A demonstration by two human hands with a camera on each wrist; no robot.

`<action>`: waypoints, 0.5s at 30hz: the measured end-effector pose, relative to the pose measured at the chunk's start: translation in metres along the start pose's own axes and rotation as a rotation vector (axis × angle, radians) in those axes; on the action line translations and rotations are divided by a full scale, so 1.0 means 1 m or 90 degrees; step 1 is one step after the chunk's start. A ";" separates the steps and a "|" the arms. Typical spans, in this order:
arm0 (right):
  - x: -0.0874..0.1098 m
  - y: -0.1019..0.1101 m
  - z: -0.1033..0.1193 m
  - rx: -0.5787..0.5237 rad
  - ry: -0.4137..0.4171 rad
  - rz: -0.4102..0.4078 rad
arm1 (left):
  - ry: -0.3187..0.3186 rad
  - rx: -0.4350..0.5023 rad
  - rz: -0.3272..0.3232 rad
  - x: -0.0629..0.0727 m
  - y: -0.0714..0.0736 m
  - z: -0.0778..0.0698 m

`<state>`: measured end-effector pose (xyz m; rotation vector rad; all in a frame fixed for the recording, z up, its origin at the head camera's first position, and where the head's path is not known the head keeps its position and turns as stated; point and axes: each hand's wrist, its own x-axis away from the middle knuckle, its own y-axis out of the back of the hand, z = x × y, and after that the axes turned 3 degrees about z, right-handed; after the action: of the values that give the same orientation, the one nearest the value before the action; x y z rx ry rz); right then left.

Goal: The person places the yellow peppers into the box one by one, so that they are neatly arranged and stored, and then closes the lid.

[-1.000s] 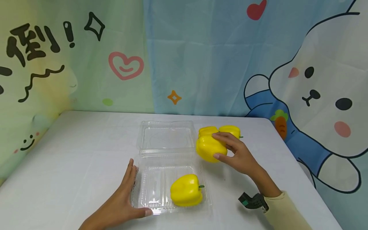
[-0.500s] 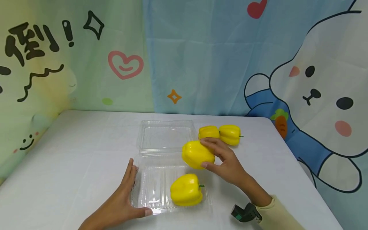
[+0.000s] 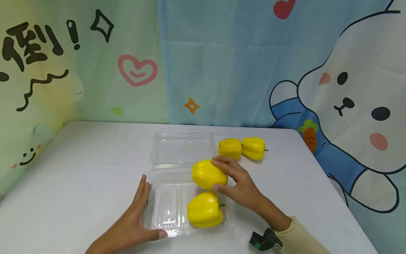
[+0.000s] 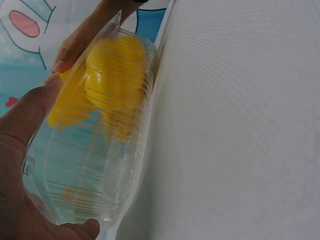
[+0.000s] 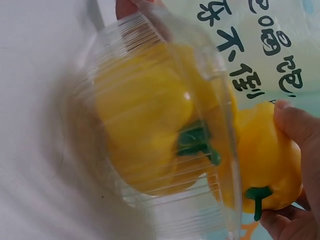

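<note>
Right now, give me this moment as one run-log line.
right hand: holds yellow pepper over open clear container | left hand: touches container's left side | in container: one pepper | table beyond: two peppers

The box (image 3: 161, 208) is clear, ribbed plastic and stands open on the desk (image 3: 85, 169), its lid (image 3: 184, 150) folded back on the far side. One glossy yellow pepper (image 3: 204, 210) lies on its side in the box's right part, green stem pointing right. The held pepper (image 3: 207, 174), also yellow and green-stemmed, is above the box, just behind that one, between the right hand's (image 3: 238, 183) thumb and fingers; whether the two touch is unclear. Two more yellow ones lie end to end beyond, right of the lid.
</note>
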<state>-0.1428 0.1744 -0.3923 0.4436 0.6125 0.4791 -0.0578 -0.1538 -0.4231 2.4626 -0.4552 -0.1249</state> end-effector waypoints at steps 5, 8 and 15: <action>0.001 -0.002 -0.001 0.022 -0.031 0.023 | -0.004 -0.003 -0.003 -0.001 0.000 0.000; 0.001 -0.002 -0.004 0.046 -0.040 0.035 | -0.003 -0.001 -0.002 -0.002 0.000 -0.001; 0.000 0.000 -0.005 0.079 -0.050 0.067 | -0.003 -0.010 0.001 -0.001 0.000 -0.002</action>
<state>-0.1461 0.1757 -0.3960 0.6112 0.5464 0.5227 -0.0585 -0.1520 -0.4215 2.4479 -0.4556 -0.1324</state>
